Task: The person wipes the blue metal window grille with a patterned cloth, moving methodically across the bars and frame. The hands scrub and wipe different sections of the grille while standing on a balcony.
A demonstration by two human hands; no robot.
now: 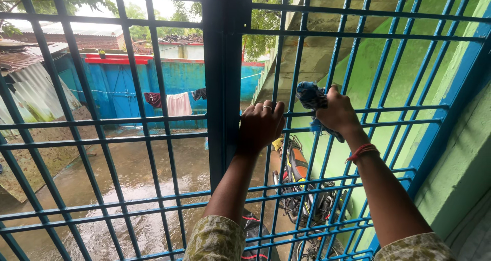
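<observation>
- The right hand [337, 112] is clenched on a bunched blue cloth [311, 96], pressing it to a horizontal bar of the blue metal grille [153, 123]; part of the cloth hangs hidden behind the wrist.
- The left hand [260, 125] has its fingers curled shut over the same bar, beside the thick centre post [223, 82]; its fingertips are out of sight.
- A red thread band [362, 151] circles the right wrist; patterned sleeves are cut off at the bottom edge.
- Below, through the bars, stands what seems to be a motorcycle [296, 181], only partly visible.
- The wet yard ground [138, 184] glistens; a painted blue wall [123, 87] carries hanging laundry [179, 104].
</observation>
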